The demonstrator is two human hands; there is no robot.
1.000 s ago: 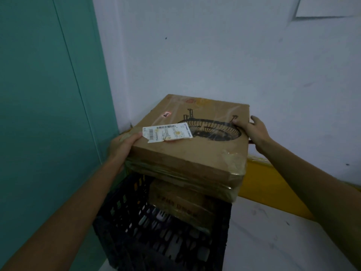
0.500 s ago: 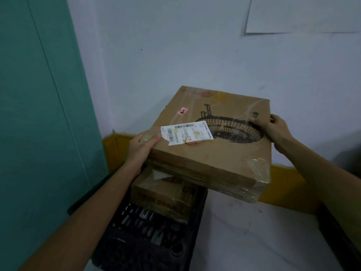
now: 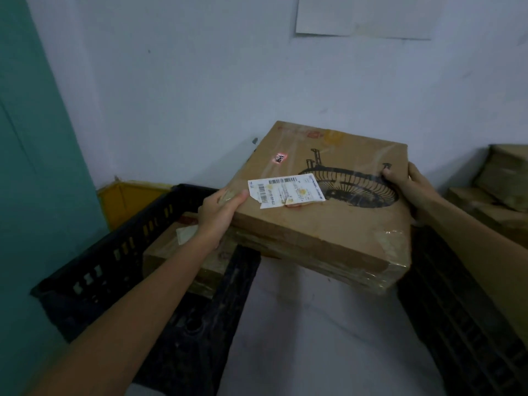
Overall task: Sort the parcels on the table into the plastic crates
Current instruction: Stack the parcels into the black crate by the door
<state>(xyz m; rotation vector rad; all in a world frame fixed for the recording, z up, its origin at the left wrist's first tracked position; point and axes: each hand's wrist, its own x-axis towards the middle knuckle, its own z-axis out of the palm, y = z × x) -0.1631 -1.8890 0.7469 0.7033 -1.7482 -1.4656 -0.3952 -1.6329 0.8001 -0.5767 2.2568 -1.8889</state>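
Note:
A flat brown cardboard parcel with a black fan drawing and a torn white shipping label is held in the air between two black plastic crates. My left hand grips its left edge, thumb on top next to the label. My right hand grips its right edge, thumb on the top face. The left crate holds another brown parcel, partly hidden by my left forearm. The right crate is only partly visible under my right arm.
A white wall stands close behind. A teal panel runs down the left side. A yellow bin sits behind the left crate. Several stacked cardboard parcels lie at the far right. Pale floor shows between the crates.
The held parcel has moved right, off the left crate and over the gap between the crates. The view has swung right, bringing in the right crate and stacked parcels.

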